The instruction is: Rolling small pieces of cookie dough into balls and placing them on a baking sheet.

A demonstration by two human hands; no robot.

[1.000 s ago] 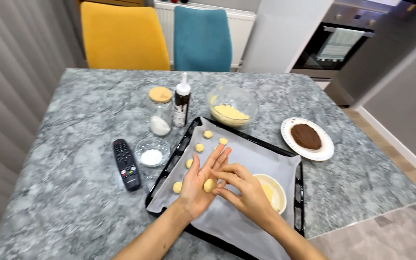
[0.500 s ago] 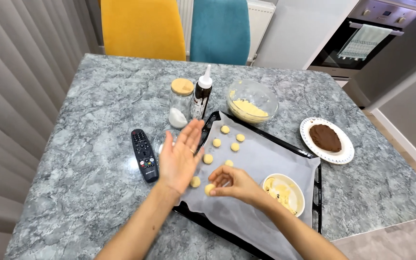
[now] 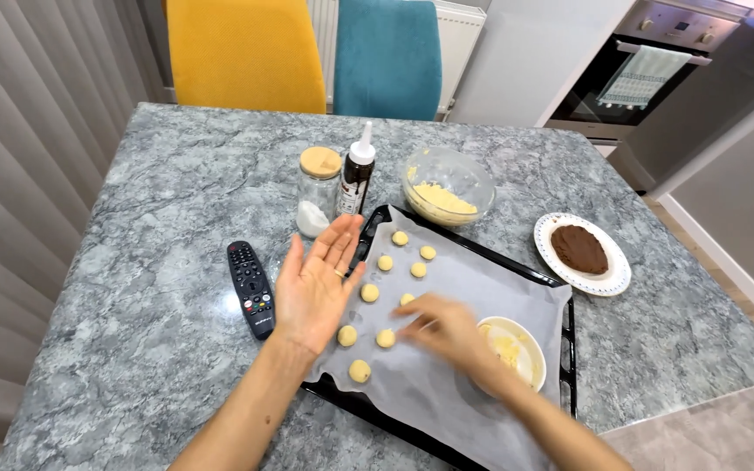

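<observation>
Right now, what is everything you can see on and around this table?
Dough balls: eight, pale yellow, on the paper-lined tray.
Baking tray: one, black, lined with white paper, near table edge.
Small bowl: one, white, on the tray's right.
Glass bowl: one, clear, holding yellow dough, behind the tray.
Plate: one, white, with brown dough, right.
Jar: one, glass, cork lid, white powder.
Squeeze bottle: one, dark, beside the jar.
Remote control: one, black, left.
Chairs: two, yellow and teal, behind.
Oven: one, upper right.
Left hand: open, palm up.
Right hand: blurred, over the tray.
</observation>
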